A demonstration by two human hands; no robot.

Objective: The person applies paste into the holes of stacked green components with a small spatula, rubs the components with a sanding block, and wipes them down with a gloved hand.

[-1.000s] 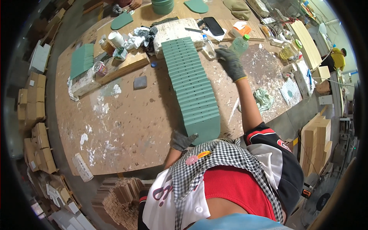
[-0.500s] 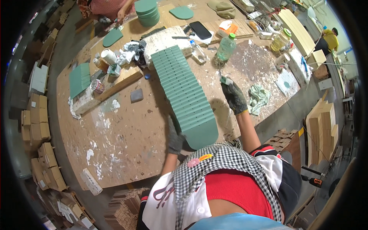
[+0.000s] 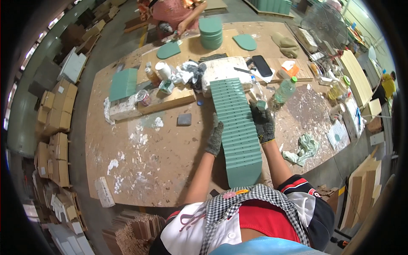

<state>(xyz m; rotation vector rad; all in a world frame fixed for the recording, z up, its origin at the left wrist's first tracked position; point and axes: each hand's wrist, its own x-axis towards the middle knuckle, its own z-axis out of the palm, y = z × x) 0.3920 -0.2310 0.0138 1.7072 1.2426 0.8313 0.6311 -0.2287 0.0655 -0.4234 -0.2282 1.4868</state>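
Note:
A long, overlapping row of green boards [image 3: 239, 127] slants from a white-stained block [image 3: 212, 72] toward my apron, the nearest board showing its rounded end. Small dark dots run along the exposed strips. My left hand [image 3: 215, 138], in a grey knit glove, grips the row's left edge, fingers pointing away from me. At the right edge is my right hand [image 3: 265, 125], also gloved, closed around a small greenish piece [image 3: 261, 104] whose kind I cannot make out. Some of its fingers are hidden against the boards.
A green-capped bottle [image 3: 284, 90], clear bottle [image 3: 256, 88] and phone [image 3: 262, 66] stand or lie beyond my right hand. A crumpled cloth [image 3: 307, 148] lies nearer. Left are a grey square block [image 3: 184, 120] and jars on a wooden beam [image 3: 170, 102]. Another person [image 3: 176, 15] works across the table.
My right hand has moved in from the right to the row's edge, still holding the small piece. My left hand has slid farther up the left edge. The view has shifted.

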